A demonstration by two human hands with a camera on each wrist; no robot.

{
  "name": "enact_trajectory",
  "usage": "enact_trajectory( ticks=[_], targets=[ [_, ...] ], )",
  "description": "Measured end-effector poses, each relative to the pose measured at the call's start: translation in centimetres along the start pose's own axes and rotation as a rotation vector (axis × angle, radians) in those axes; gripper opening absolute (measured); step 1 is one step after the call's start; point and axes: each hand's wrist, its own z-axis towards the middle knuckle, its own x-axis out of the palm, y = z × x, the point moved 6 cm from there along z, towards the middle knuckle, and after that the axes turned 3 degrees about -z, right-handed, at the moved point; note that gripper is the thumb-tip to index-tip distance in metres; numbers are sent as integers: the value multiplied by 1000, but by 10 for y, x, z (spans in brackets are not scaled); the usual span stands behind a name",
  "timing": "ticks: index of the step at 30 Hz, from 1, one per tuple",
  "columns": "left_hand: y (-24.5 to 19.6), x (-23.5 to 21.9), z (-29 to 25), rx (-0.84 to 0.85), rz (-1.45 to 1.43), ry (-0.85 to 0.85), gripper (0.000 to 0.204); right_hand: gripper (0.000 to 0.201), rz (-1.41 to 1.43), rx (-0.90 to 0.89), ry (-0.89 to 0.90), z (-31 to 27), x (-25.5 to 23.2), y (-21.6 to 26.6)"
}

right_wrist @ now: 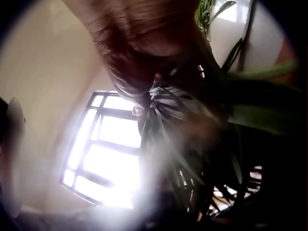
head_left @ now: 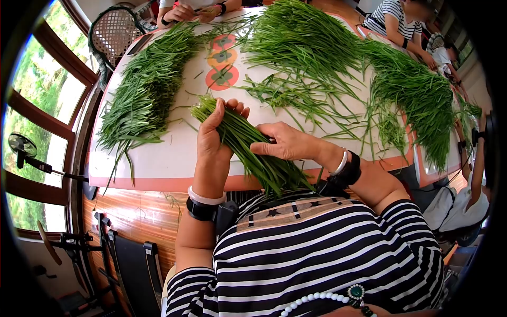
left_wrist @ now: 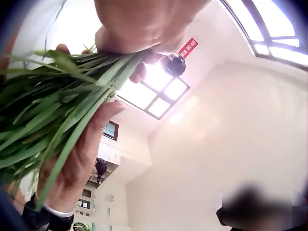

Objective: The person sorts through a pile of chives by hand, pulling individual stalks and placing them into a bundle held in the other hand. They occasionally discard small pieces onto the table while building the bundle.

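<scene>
A bunch of garlic chives slants across in front of the striped shirt, pale cut ends at upper left and leaf tips down toward the lap. My left hand grips it near the pale ends, thumb upright along one side and fingertips showing behind. Farther down the leaves, my right hand holds the bunch, its thumb across the top. In the left wrist view the long flat leaves fan out past the right hand. Dark, blurred leaves hang below the right hand in the right wrist view.
On the white table lie a long chive heap at left, a big pile at the back and another at right. Loose leaves are strewn mid-table. Other people sit around it. A folded black frame stands lower left.
</scene>
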Motion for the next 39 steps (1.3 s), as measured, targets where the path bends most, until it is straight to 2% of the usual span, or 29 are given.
enact_trajectory(
  ticks=[2,4,6,7,10,11,13,14,15,16,17,18,20,22,23,26,27,30,31,32,34,36,39],
  targets=[
    [1,-14,11,19,-21,113,12,48,212,47,14,-2,9,-3],
    [4,-18,15,48,-13,95,13,50,393,54,-28,-2,18,-1],
    [10,-16,14,48,5,88,12,45,313,56,-91,-2,17,1],
    [13,-15,12,34,57,50,19,43,311,60,-108,-1,17,-3],
    [17,1,2,-9,84,78,30,38,309,103,-133,-1,14,-12],
    [19,-2,4,-24,99,130,40,38,295,111,-126,-1,13,-13],
    [22,-4,7,-37,112,156,36,38,294,75,-134,1,13,-15],
    [22,-4,8,-41,120,168,34,38,181,42,-111,0,10,-10],
    [22,-1,9,-82,78,173,22,40,66,7,-84,-2,3,-1],
    [21,0,12,-101,19,172,18,41,-48,-27,-55,-2,-4,7],
    [18,1,18,-117,-40,169,15,44,-279,-33,-23,-2,-17,9],
    [14,2,24,-130,-102,165,12,39,-376,-102,-34,-1,-31,11],
    [4,8,40,-185,-188,152,11,33,-338,-97,-81,-2,-63,9],
    [0,15,52,-230,-266,232,11,24,-510,127,93,-1,-79,3],
    [1,17,57,-255,-278,240,11,20,-531,184,116,3,-81,-5],
    [8,22,72,-317,-291,270,11,23,-630,-49,64,26,-88,-21],
    [11,22,75,-323,-282,280,12,36,-535,-48,-46,40,-98,-44],
    [10,23,86,-356,-281,321,14,42,-435,-187,-421,50,-131,-25],
    [8,25,87,-366,-298,328,14,47,-585,-214,-456,44,-142,-15],
    [7,25,89,-376,-316,332,14,47,-489,-187,-512,37,-153,-13],
    [4,20,98,-379,-330,370,15,33,-361,-139,-568,21,-174,-12],
    [7,9,108,-408,-343,359,15,21,-496,-34,-609,18,-185,-25],
    [24,-14,109,-437,-130,186,13,16,-686,63,-573,25,-182,-38]
  ],
)
